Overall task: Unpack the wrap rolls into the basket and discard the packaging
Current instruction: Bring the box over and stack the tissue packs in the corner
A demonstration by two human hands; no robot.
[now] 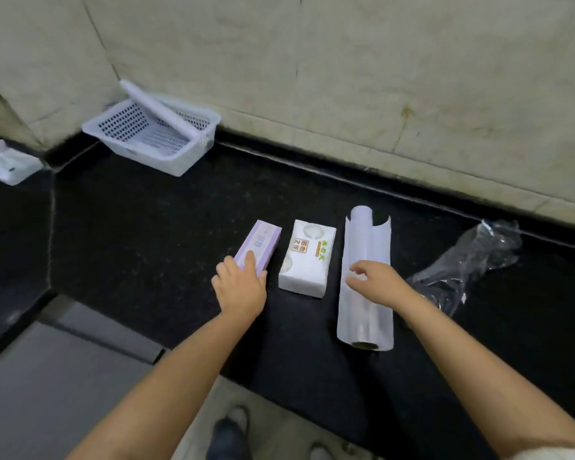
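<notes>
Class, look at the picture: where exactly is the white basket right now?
The white basket sits at the far left of the black counter, tilted against the wall corner, well beyond the purple box.

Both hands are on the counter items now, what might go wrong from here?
1. The basket is tilted against the far wall with one long roll leaning in it; dropping more in may tip it.
2. The loose plastic wrapper lies beside the right hand and could get swept off.
3. The unboxed roll may roll while the left hand lifts the purple box.
</notes>
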